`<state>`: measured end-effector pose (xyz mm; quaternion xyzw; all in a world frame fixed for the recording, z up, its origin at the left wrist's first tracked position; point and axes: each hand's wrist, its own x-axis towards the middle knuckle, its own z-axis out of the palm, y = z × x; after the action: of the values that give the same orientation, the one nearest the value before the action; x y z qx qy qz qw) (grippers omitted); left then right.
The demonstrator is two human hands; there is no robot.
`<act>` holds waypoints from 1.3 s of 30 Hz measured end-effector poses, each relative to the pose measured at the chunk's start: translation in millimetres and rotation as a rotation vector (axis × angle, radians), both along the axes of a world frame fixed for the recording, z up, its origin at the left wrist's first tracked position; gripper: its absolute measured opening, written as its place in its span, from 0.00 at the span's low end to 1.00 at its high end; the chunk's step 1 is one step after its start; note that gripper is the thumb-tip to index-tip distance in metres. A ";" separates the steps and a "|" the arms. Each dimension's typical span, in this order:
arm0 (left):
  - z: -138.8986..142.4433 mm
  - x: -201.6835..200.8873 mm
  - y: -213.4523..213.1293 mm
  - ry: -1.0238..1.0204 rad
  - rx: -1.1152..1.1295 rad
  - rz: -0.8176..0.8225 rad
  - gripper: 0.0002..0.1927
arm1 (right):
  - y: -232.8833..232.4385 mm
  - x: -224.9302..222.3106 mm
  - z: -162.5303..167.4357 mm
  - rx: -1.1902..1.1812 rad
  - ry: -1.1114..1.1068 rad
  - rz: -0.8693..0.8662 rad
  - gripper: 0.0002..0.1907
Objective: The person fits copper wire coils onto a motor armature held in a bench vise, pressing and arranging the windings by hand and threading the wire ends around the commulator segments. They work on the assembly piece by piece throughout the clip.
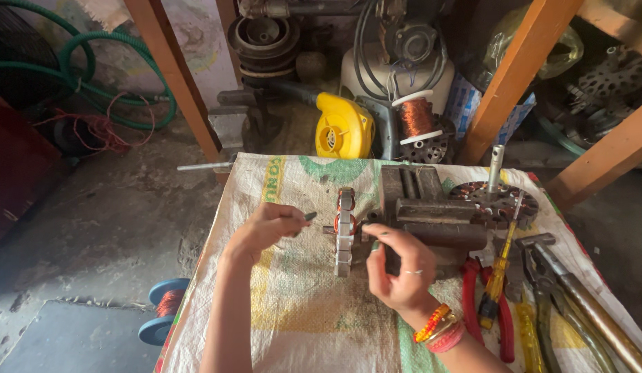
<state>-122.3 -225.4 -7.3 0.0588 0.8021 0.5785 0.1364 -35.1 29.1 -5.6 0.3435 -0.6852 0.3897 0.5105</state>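
Head view, frame centre | left hand (266,228) pinching small dark tool (309,216) beside upright stator (344,231) | right hand (398,266), fingers loosely curled, touching stator at vise (424,207)

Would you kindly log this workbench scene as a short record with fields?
Surface: woven sack cloth covering the table
Centre: stator core standing on edge against a bench vise
Left hand: grip closed on a small dark tool beside the core
Right hand: fingers at the core's right side
Right of vise: yellow screwdriver, red-handled pliers
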 end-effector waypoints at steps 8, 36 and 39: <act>10.0 2.5 26.6 0.422 -0.152 0.301 0.06 | 0.2 1.5 10.0 0.107 -0.056 -0.138 0.20; 54.0 73.8 83.9 1.327 -0.101 0.061 0.28 | -6.8 3.4 -0.3 0.019 -0.204 0.035 0.27; 53.1 76.1 83.4 1.370 -0.168 0.048 0.30 | -9.1 5.6 -2.0 -0.049 -0.283 0.160 0.31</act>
<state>-46.2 -142.0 45.8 0.3825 0.7506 0.3496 -0.4099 -29.5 20.0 -7.6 0.3263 -0.7110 0.4901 0.3844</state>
